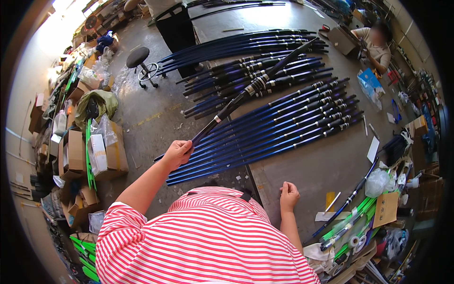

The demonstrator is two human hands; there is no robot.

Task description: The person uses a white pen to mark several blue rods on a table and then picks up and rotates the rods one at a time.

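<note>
At nine o'clock on my view, open cardboard boxes (116, 149) stand on the floor; a round black stool (137, 57) sits between ten and eleven. The wearer's striped shirt (203, 232) fills my six o'clock.

Just left of centre, toward nine, I have the left hand (179, 154), fingers wrapped closed around the near end of a dark rod (255, 86). That rod slants away toward one o'clock, and from my angle it crosses in front of the rods laid out behind it. These lie in three groups: a far group (250, 41) at twelve, a middle group (288, 75) at one, and a near row of blue rods (269, 125) at two, whose left ends overhang the edge of the grey table (293, 165).

Between four and five, the right hand (289, 195) is half curled, thumb close to the forefinger. I see no rod in it, but cannot tell whether it pinches something small or touches the tabletop.

Farther right, at four, a heap of green-sleeved rods (352, 220) lies beside a brown card (385, 209). At two o'clock a co-worker (378, 47) sits across the table.
</note>
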